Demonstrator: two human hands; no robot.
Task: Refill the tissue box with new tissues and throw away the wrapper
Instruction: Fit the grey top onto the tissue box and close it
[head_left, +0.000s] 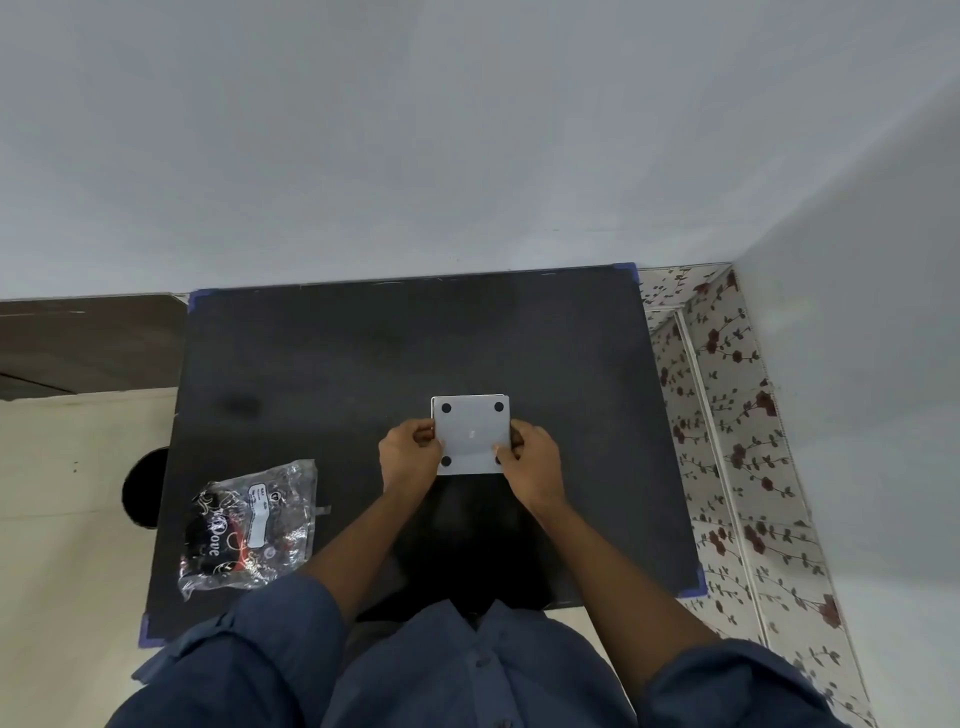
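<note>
While I pinch the white square tissue box (470, 434), underside up with four black feet, between my left hand (409, 457) and right hand (532, 462) mid-table, it seems light and stiff; side edges grip best. Crinkly clear wrapper (249, 525) lies near the black table's (322, 353) front-left corner.

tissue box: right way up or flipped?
Flipped. The tissue box shows a flat white base with four dark round feet facing up; no tissue slot visible. Left hand and right hand grip its sides.

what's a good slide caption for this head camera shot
Both hands grip a white tissue box, bottom side up, over a black table; clear wrapper lies left.
</note>
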